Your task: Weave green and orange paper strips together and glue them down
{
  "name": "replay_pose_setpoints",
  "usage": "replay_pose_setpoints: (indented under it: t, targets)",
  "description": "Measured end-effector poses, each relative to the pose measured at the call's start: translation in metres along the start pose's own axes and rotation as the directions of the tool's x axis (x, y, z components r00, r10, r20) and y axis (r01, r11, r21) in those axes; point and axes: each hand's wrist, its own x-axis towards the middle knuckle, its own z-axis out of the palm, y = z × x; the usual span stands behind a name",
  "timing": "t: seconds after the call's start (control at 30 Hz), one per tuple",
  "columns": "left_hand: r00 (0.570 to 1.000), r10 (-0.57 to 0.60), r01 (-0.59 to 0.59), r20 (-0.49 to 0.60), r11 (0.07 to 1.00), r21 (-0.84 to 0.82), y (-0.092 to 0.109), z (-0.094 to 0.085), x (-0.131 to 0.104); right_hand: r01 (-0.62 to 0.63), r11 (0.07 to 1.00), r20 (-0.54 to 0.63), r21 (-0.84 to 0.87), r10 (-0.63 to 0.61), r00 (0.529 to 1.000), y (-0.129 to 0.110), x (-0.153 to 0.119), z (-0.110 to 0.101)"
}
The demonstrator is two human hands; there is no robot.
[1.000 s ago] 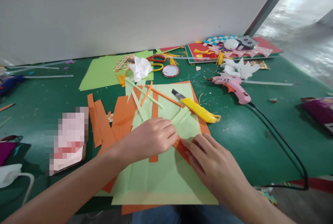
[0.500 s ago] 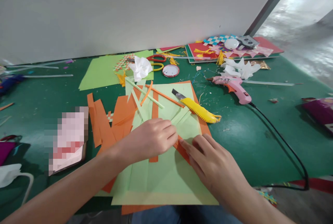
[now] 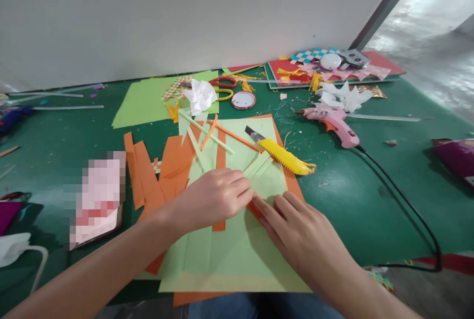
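A narrow orange paper strip (image 3: pixel 256 212) slants between my hands above the pale green paper sheet (image 3: pixel 240 264). My left hand (image 3: pixel 224 193) is closed, its fingertips pinching the strip's upper end. With index finger and thumb along the lower part, my right hand (image 3: pixel 301 225) grips the same strip and covers much of it. Beyond my hands, a yellow utility knife (image 3: pixel 283 155) lies on the sheet with its blade out. Loose pale green strips (image 3: pixel 211 134) and another orange strip (image 3: pixel 221 151) lie on the sheet by my left hand.
Orange paper pieces (image 3: pixel 148 176) and a phone (image 3: pixel 99 195) lie to the left. A pink glue gun (image 3: pixel 338 124) with a black cord (image 3: pixel 403 193) rests on the right. Behind are crumpled tissue (image 3: pixel 200 97), scissors (image 3: pixel 224 82) and a round lid (image 3: pixel 243 100).
My right hand's fingers have slid slightly up along the orange strip towards the left hand and lie flatter over it. My left hand has barely moved.
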Motion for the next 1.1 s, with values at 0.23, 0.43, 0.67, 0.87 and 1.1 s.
replay_pose_setpoints:
  t: [0.23, 0.43, 0.67, 0.87, 1.1]
  targets:
    - [0.999, -0.039, 0.039, -0.006, 0.999, -0.002, 0.001, -0.001, -0.001, 0.043, 0.997, -0.047, -0.072, -0.046, 0.998, 0.0, 0.0, 0.004]
    - [1.0, -0.007, 0.006, -0.021, 1.0, -0.02, -0.001, 0.0, -0.006, 0.049, 0.997, -0.053, -0.054, -0.052, 0.997, 0.0, -0.001, 0.004]
    - [0.997, 0.037, -0.037, -0.063, 0.999, 0.001, -0.002, 0.001, -0.012, 0.032, 0.999, -0.049, 0.037, -0.031, 0.998, 0.002, 0.0, 0.004]
    - [0.997, 0.05, -0.049, -0.051, 0.998, 0.025, -0.002, 0.001, -0.013, 0.016, 0.996, -0.063, 0.088, -0.01, 0.998, 0.002, 0.001, 0.004]
    - [0.996, 0.063, -0.06, -0.059, 0.996, 0.063, 0.001, 0.003, -0.015, 0.003, 0.989, -0.066, 0.146, 0.006, 0.998, 0.004, 0.002, 0.002]
